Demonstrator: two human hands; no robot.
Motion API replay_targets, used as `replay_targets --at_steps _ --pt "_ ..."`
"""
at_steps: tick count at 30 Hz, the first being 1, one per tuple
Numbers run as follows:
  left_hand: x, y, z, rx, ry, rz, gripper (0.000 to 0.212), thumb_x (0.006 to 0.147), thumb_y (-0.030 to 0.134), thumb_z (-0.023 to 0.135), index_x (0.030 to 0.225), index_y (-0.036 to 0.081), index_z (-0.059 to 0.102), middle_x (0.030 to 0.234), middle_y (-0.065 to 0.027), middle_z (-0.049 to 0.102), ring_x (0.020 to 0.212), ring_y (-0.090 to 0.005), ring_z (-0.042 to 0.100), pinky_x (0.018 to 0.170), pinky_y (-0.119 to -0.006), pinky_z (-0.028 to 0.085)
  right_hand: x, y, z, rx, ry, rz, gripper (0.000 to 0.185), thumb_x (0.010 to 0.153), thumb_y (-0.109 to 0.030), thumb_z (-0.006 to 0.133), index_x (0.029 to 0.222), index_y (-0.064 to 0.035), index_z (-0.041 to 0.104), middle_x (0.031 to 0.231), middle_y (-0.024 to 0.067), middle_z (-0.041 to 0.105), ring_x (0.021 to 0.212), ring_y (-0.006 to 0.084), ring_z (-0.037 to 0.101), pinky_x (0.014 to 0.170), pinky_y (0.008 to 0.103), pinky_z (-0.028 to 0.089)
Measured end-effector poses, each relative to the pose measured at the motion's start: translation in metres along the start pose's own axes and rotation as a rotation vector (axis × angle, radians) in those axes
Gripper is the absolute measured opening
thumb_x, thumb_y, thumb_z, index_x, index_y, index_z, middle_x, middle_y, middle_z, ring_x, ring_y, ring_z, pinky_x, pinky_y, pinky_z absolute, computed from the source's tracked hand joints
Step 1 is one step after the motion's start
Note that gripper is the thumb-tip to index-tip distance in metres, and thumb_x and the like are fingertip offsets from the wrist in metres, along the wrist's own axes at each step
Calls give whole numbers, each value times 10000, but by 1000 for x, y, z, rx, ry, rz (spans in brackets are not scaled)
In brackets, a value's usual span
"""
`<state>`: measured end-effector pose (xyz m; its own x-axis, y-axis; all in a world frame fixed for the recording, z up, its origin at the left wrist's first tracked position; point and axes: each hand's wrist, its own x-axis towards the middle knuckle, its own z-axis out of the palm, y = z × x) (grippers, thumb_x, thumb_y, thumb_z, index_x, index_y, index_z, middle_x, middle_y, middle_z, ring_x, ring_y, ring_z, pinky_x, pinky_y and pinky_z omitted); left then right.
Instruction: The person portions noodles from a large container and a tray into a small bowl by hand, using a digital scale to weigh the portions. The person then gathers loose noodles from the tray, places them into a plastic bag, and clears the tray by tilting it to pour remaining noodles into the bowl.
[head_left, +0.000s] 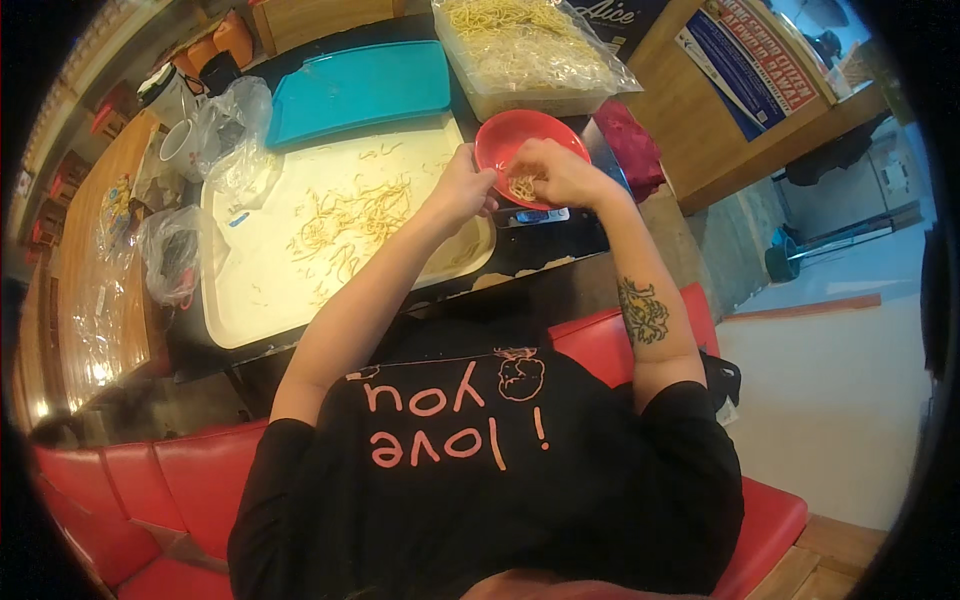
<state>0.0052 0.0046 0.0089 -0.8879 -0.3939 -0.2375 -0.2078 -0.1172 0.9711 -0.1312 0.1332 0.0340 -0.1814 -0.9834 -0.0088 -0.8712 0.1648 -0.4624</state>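
A red bowl (498, 135) rests over a small digital scale (541, 216) near the table's right end. My left hand (463, 187) grips the bowl's left rim. Inside the bowl, the fingers of my right hand (555, 174) are closed around some noodles (523, 187); the fingertips are partly hidden. Loose noodles (360, 214) lie scattered over a cream tray (247, 315) to the left. Behind the bowl stands a clear plastic container (525, 103) heaped with noodles, a plastic bag among them.
A teal lid (364, 90) lies across the tray's far edge. Clear plastic bags (171, 251) and a white cup (180, 148) are at the left. Dark red cloth (628, 150) sits right of the bowl. A wooden panel (652, 97) stands beyond the table.
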Motion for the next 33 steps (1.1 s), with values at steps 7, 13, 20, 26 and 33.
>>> replay_targets --at_steps 7,13,20,26,33 --pt "2 0 1 6 2 -1 426 849 99 456 1245 8 332 756 -85 559 520 -118 535 451 -251 426 5 -11 13 -242 172 313 361 777 -359 652 1064 -141 640 1098 136 550 1048 331 483 918 401 399" --pt "3 -4 0 -11 9 -1 405 852 99 463 1230 16 342 729 -75 551 514 -118 535 447 -248 425 0 -5 6 -137 -23 36 163 754 -174 629 887 -79 634 988 66 534 951 300 463 867 387 400" --pt "3 -4 0 -23 28 -12 404 854 90 460 1233 19 341 705 -68 541 507 -117 533 439 -247 425 -4 -10 6 -146 154 132 252 743 -270 645 904 -76 634 1005 99 551 962 318 483 863 395 420" --pt "2 -2 1 -43 14 -8 423 849 81 453 1249 20 332 712 -69 542 507 -115 533 435 -244 429 1 -12 20 -257 210 273 313 756 -354 634 950 -108 632 1030 126 545 996 354 489 881 415 418" --pt "4 -4 1 -24 20 1 433 848 82 452 1258 13 330 734 -72 550 513 -109 533 436 -241 432 -6 0 4 8 174 -32 334 750 -345 638 1001 -124 635 1044 134 538 1045 363 475 891 430 416"
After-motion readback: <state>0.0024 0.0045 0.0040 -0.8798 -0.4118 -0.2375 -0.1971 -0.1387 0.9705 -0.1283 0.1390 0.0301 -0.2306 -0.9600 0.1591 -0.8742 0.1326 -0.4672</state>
